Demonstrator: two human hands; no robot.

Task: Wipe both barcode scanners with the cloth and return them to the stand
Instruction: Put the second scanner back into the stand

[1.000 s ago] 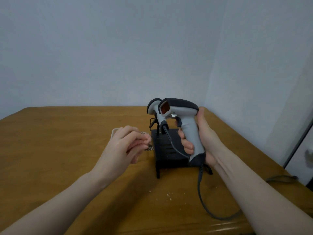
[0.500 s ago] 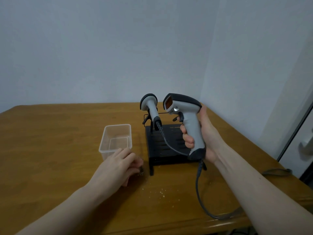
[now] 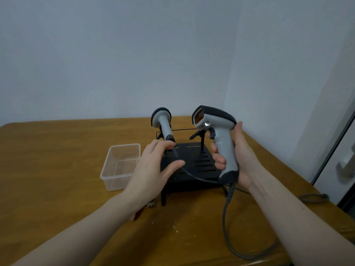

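Right now, one head view, wooden table (image 3: 57, 169) filling lower frame:

R hand: right hand (image 3: 238, 160) at centre-right, fingers curled round the grip of the held scanner (image 3: 221, 139), thumb straight up along its back side.
Held scanner: grey body w/ black top, upright in the air, reddish window facing frame left; off the stand, just right of it.
Its cable: dark cable (image 3: 226, 217) drops from the handle base and loops over the table toward lower right.
L hand: left hand (image 3: 155, 167) at centre, fingers straight and slightly spread, holding nothing; it sits in front of the stand's left side, fingertips near the second scanner's handle base. Touching or not, can't tell.
2nd scanner: second scanner (image 3: 163, 121) upright on the stand's left holder, head up, its coiled cord running down behind the L hand.
Stand: black slotted stand (image 3: 199, 164) at centre; its right holder prong bare.
Cloth: checked cloth (image 3: 150, 204) on the table under the L wrist, mostly hidden, only a small corner shows.
Tub: clear plastic tub (image 3: 121, 166) left of the stand, near it.
Crumbs: pale crumbs (image 3: 173, 226) scattered on the table, lower centre.
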